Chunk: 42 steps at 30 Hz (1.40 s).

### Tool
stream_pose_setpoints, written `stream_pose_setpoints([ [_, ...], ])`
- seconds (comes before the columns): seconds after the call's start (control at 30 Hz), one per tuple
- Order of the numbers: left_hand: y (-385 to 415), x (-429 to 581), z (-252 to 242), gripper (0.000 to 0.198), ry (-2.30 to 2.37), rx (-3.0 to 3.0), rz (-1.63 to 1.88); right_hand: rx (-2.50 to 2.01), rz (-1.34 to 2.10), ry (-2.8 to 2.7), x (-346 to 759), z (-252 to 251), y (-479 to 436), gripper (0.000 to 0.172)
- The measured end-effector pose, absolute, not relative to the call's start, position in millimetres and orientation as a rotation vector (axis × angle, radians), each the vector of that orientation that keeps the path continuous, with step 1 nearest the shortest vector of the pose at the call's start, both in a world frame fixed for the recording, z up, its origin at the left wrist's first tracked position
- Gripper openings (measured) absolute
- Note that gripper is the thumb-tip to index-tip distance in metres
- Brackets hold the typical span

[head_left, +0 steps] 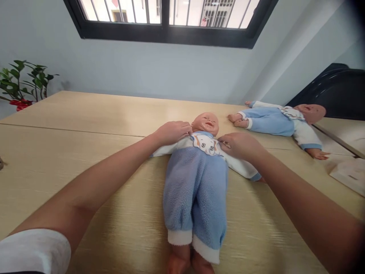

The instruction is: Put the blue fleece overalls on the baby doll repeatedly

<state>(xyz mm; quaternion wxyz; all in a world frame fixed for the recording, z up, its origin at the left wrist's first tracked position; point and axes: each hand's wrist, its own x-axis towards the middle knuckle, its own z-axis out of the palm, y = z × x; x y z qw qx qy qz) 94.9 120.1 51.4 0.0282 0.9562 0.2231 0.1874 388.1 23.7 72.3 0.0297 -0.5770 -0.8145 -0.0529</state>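
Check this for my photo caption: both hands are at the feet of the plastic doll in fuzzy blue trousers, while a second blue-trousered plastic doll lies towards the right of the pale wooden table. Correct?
Not the feet: the head view shows the left hand and right hand at the shoulders of the fuzzy-trousered plastic doll. The rest stands.

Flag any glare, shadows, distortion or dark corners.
Head view: daylight washes out the window; pale sheen on the table's far part; soft shadows beside the nearer doll; top-right corner dark; edges look stretched.
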Motion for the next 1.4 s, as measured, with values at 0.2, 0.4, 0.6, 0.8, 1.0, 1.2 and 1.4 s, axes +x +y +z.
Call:
stream_pose_setpoints([
  [0.2,83.0,80.2,68.8,0.03,0.751,2.56,0.238,-1.696,0.356,-2.286,377.4,71.2,-27.7,0.032],
  [0.4,79.7,75.3,70.0,0.025,0.712,2.436,0.174,-1.59,0.667,-2.212,382.4,64.3,-37.8,0.039],
  [0.6,72.7,78.1,63.8,0.03,0.809,2.351,0.32,-1.736,0.413,-2.256,383.8,60.5,-36.0,0.035],
  [0.8,71.0,68.5,57.2,0.029,0.808,2.323,0.29,-1.789,0.319,-2.38,387.2,56.3,-47.3,0.026],
  [1.0,30.3,89.5,68.7,0.032,0.558,2.721,0.69,-2.026,0.178,-1.942,370.2,44.8,-64.7,0.03],
  [1.2,-73.1,131.8,63.3,0.051,-0.388,2.921,0.631,-1.718,-0.011,-1.99,364.1,19.3,-83.1,0.05],
  [1.4,-63.5,131.6,49.8,0.048,-0.273,2.906,0.498,-1.693,0.135,-2.011,346.0,5.6,-74.7,0.059],
])
